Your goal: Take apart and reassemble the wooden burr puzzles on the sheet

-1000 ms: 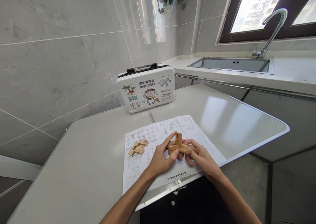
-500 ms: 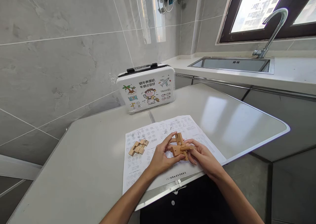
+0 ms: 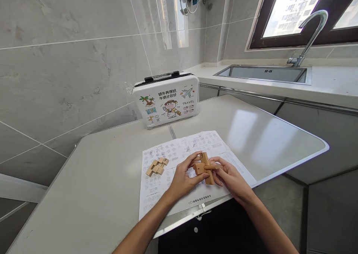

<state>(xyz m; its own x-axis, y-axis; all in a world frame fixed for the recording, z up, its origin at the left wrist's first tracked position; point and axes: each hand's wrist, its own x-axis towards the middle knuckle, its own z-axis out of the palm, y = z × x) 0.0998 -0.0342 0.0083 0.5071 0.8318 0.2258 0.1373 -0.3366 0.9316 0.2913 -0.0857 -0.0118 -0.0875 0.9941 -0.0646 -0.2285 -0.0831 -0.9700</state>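
Between my hands, above the printed sheet (image 3: 179, 200), is a light-brown wooden interlocking puzzle (image 3: 207, 175) of crossed bars. One bar stands roughly upright with a dark mark near its top end. My left hand (image 3: 183, 176) is closed on the puzzle's left side, thumb below and fingers behind the upper bar. My right hand (image 3: 231, 176) pinches a slender bar that points out to the right, and some of its fingers curl behind and are partly hidden. To the left on the sheet lies a second group of joined wooden blocks (image 3: 157, 167), touched by neither hand.
A white cartoon-printed case (image 3: 167, 101) with a black handle stands at the back of the folding table (image 3: 97, 183). Grey tiled wall rises behind it. A counter with a sink (image 3: 261, 74) and curved tap (image 3: 314, 34) runs along the right.
The puzzle has tilted slightly in my hands, and the lower end of its upright bar shows more clearly. Both hands keep their hold. The block group has stayed put.
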